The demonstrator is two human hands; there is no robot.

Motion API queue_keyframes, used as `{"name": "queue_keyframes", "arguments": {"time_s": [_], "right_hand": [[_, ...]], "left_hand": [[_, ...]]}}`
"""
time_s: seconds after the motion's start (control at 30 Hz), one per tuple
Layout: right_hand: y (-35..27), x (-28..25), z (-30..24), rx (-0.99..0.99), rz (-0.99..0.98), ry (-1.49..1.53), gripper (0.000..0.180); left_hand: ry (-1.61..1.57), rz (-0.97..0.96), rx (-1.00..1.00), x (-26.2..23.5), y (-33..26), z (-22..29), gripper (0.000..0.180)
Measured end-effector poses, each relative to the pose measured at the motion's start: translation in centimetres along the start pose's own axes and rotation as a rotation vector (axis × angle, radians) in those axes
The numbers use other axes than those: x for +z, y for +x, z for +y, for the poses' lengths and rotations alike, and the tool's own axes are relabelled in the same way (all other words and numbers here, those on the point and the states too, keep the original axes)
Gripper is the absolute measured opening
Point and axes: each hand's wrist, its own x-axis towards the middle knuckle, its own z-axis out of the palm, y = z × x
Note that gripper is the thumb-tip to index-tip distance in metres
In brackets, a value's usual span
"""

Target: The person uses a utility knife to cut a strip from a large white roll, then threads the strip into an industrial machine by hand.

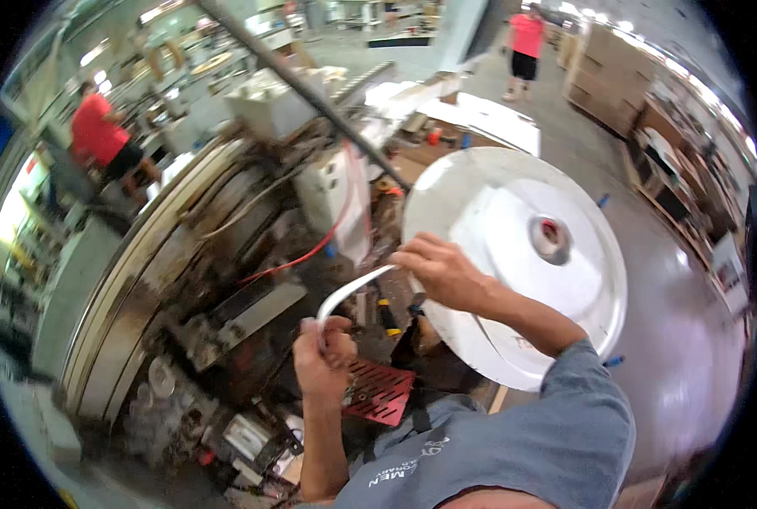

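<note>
Between our hands, in the middle, we hold a thin, white, flexible strip (349,291), its near end gripped in our curled left hand (326,356), its far end pinched by our right hand (442,270). Rightward sits a large, round, white disc (446,191), red showing inside its hub opening (551,240); near our left wrist lies a red, slotted plate (384,392).

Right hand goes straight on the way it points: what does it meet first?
The right hand likely meets the white box, or the red hose beside it first; depth is unclear.
</note>
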Motion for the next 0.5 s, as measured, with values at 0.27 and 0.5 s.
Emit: {"name": "queue_keyframes", "arguments": {"time_s": [0.27, 0.5], "right_hand": [[-2.6, 0.8, -1.0, 0.141, 0.009, 0.190, 0.028], [-2.1, 0.3, 0.3, 0.240, 0.030, 0.116, 0.025]], "left_hand": [[0.536, 0.210, 0.339, 0.4, -1.7, 0.7, 0.036], [1.574, 0.006, 0.940, -1.0, -1.5, 0.1, 0.034]]}}
